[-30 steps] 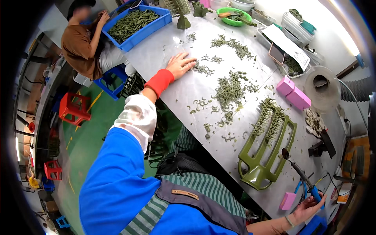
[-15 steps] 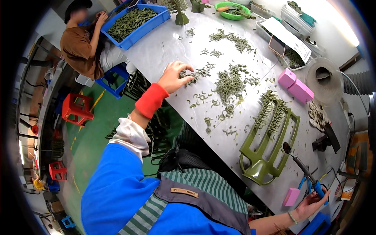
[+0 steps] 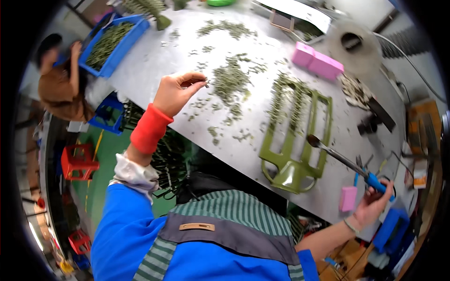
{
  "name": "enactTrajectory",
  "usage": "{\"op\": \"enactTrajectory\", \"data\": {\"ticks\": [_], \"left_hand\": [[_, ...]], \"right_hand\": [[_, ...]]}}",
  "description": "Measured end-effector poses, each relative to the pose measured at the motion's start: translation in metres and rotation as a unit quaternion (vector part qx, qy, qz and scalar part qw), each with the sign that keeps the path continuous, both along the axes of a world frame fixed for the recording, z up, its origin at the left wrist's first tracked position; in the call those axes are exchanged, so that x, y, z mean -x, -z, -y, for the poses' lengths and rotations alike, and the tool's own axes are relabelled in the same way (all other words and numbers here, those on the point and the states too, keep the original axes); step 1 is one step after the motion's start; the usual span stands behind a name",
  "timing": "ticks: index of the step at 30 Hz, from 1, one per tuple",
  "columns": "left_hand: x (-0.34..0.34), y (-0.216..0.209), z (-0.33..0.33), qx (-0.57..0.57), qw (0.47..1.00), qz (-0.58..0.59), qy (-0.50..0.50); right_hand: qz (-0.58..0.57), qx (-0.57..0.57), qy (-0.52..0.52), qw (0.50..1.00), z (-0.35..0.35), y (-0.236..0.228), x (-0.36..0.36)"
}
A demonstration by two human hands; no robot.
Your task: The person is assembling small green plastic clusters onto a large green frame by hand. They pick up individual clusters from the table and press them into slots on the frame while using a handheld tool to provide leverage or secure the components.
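Observation:
My left hand is raised over the metal table, thumb and fingertips pinched around a small dark green piece. Just right of it lies a heap of small green branched pieces. My right hand, at the lower right, grips the blue handle of a tool with a long metal shaft and a dark, spoon-shaped tip. That tip is over the right side of a green slotted frame lying on the table. Rows of small green parts line the frame's far bars.
Pink blocks lie beyond the frame, and another pink block is near my right hand. A round metal hood stands back right. At the far left, a person sits by a blue crate of green pieces.
My left hand has closed from a loose reach into a pinch and lifted with a small piece. My right hand has raised the blue-handled tool, its tip now over the frame. The view has shifted.

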State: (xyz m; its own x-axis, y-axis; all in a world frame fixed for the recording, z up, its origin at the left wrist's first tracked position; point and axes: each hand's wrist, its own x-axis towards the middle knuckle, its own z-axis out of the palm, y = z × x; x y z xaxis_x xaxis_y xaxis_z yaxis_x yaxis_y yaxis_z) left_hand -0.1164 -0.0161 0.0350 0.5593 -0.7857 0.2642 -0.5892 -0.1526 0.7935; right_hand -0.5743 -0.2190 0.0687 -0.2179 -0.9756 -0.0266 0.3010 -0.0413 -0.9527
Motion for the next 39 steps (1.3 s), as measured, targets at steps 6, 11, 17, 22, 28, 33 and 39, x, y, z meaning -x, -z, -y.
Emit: {"op": "enactTrajectory", "data": {"ticks": [6, 11, 17, 22, 28, 33, 39], "left_hand": [[0.099, -0.021, 0.066, 0.074, 0.959, 0.169, 0.214], [0.136, -0.011, 0.095, 0.036, 0.943, 0.247, 0.219], [0.146, 0.004, 0.112, -0.004, 0.936, 0.271, 0.225], [0.147, 0.01, 0.118, -0.026, 0.934, 0.271, 0.232], [0.141, 0.003, 0.11, -0.062, 0.933, 0.276, 0.22], [0.129, -0.009, 0.112, 0.035, 0.935, 0.216, 0.28], [-0.01, -0.005, 0.038, -0.173, 0.974, 0.131, -0.064]], "right_hand": [[-0.036, -0.015, -0.019, 0.999, -0.007, 0.001, -0.025], [-0.025, 0.004, -0.033, 0.999, -0.008, 0.008, -0.029], [-0.024, -0.027, -0.042, 0.998, -0.006, 0.015, -0.034], [-0.021, -0.022, -0.059, 0.998, -0.002, 0.025, -0.04], [-0.046, -0.019, -0.02, 0.999, -0.001, 0.014, -0.032], [-0.015, -0.013, -0.029, 0.999, -0.002, 0.01, 0.004], [0.007, -0.011, -0.034, 0.999, -0.004, 0.006, 0.0]]}}
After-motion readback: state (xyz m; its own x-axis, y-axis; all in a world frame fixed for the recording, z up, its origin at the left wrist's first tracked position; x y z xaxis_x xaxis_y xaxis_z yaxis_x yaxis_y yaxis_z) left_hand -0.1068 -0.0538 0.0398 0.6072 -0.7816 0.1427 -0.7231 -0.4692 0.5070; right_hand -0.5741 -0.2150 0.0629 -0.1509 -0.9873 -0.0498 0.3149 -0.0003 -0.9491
